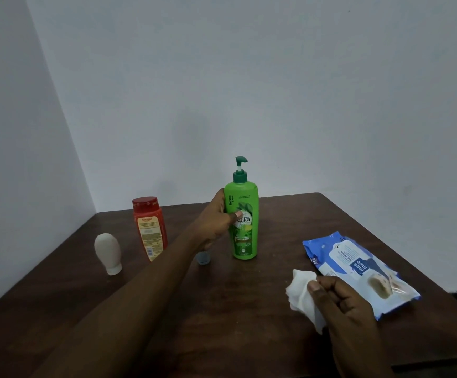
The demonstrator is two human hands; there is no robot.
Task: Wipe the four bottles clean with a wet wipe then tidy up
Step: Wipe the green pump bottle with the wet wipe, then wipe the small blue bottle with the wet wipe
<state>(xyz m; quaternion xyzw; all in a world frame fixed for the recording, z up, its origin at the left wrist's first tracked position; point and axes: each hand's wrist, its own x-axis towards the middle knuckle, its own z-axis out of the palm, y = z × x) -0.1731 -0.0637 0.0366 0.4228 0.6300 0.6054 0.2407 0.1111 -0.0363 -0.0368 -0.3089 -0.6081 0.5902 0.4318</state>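
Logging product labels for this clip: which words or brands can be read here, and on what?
"atika", with "Henna" running up the side: green pump bottle; the first letter is hidden by the left hand.
"mee mee": blue wet wipes pack, upside down to the camera.
"Karthika": red bottle, faint; its fine print is too small to read.
White bottle: no text visible.

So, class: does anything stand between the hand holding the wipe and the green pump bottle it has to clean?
Nothing visible does. The right hand holds the wet wipe over bare table in front of the green pump bottle, which the left hand grips upright. The wipes pack lies off to the right.
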